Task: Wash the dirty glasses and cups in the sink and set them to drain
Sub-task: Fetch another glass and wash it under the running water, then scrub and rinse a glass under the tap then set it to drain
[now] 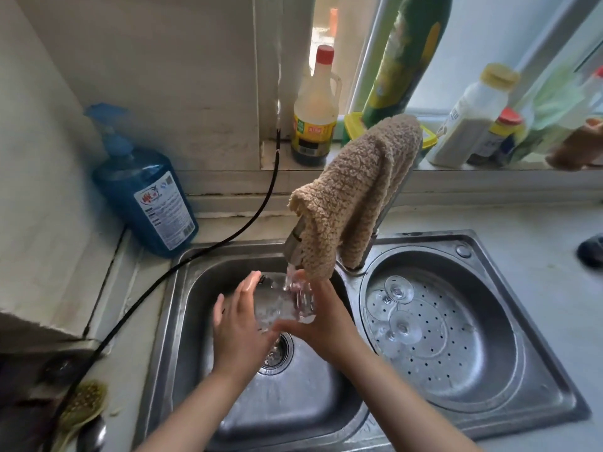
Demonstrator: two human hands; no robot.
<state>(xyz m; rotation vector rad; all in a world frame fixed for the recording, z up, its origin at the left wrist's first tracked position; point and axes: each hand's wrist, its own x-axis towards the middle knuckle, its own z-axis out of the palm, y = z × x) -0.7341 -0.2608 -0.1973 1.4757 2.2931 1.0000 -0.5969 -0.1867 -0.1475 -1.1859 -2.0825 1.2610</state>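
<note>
A clear glass (280, 305) is held under the running water of the tap (293, 246), above the left sink basin (195, 288). My right hand (321, 321) grips the glass from the right and below, thumb curled under it. My left hand (236, 324) lies against the glass's left side with its fingers straight. Two stemmed glasses (396, 308) stand upside down on the perforated drain tray (456, 337) in the round right basin.
A tan cloth (352, 194) hangs over the tap. A blue soap bottle (146, 197) stands back left, with a black cable (228, 236) running past it. Bottles (315, 115) line the window sill. A brush (81, 409) lies at the lower left.
</note>
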